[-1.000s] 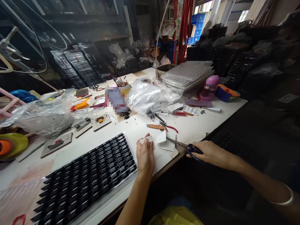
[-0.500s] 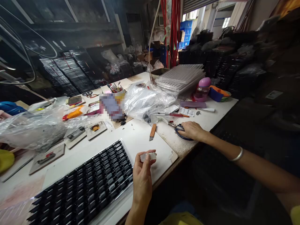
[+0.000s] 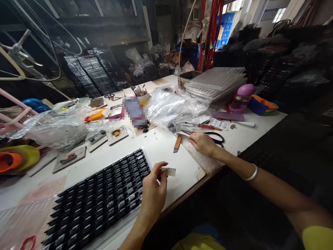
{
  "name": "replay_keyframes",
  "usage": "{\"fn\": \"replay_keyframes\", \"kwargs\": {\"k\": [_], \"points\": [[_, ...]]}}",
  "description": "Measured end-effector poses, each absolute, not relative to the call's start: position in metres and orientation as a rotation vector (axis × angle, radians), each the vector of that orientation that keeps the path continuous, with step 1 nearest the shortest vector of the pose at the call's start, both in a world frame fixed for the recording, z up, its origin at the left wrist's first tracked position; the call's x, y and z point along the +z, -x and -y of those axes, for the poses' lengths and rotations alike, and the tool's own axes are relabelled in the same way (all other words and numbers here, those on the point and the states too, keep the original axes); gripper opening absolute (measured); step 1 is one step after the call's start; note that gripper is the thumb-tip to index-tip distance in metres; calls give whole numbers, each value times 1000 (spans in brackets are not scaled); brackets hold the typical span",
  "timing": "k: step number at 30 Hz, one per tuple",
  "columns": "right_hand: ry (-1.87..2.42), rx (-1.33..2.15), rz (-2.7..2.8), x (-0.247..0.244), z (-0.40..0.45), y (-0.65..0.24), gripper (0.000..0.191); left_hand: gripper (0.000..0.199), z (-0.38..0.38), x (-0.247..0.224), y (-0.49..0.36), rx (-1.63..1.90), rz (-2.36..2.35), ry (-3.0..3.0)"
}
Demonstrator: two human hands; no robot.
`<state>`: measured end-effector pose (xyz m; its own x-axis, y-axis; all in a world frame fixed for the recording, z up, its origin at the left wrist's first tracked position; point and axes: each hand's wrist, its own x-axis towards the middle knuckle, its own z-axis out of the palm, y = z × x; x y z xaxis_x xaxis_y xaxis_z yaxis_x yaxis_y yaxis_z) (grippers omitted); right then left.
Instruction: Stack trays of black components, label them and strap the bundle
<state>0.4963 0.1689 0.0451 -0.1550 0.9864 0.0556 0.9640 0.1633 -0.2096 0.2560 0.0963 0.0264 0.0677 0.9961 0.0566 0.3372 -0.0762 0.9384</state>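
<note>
A small white strip (image 3: 170, 171) with dark marks along its edge is pinched between the thumb and fingers of my left hand (image 3: 154, 185), beside a black tray (image 3: 104, 192) of several rows of small dark parts. My right hand (image 3: 204, 144) is lower than the dark-handled scissors (image 3: 220, 137), which lie on the table just behind it. Its fingers are bent together near the table, and whatever they hold, if anything, is hidden. An orange box cutter (image 3: 178, 143) lies just left of those fingertips.
Clear plastic bags (image 3: 177, 107) and stacked clear trays (image 3: 215, 83) stand at the back. A pink-lidded jar (image 3: 241, 99), a purple roll (image 3: 227, 116) and a red-handled tool (image 3: 208, 126) lie to the right. Small flat blocks (image 3: 70, 159) are left of centre.
My right hand has come off the scissors' handles and moved left. My left hand has shifted slightly left and down, still holding the white strip. The view has turned left.
</note>
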Motion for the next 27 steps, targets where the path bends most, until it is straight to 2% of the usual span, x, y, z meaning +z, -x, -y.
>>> {"fn": "replay_keyframes", "kwargs": {"k": [4, 8, 11, 14, 17, 23, 27], "points": [[2075, 27, 2082, 50, -201, -519, 36, 15, -116, 30, -245, 1005, -1317, -1402], [1964, 70, 2221, 49, -217, -527, 29, 18, -137, 29, -238, 991, -1266, -1287], [1832, 51, 2366, 42, -220, -513, 35, 14, -146, 30, -240, 898, -1279, -1374], [1888, -46, 2317, 36, -232, -509, 20, 15, -148, 32, -243, 840, -1280, -1481], [1967, -98, 2224, 37, -250, -522, 25, 20, -145, 31, -241, 866, -1240, -1514], [1946, -109, 2221, 49, -266, -542, 19, 23, -136, 29, -230, 872, -1265, -1509], [1883, -246, 2265, 54, -250, -532, 27, 22, -136, 29, -227, 909, -1291, -1555]]}}
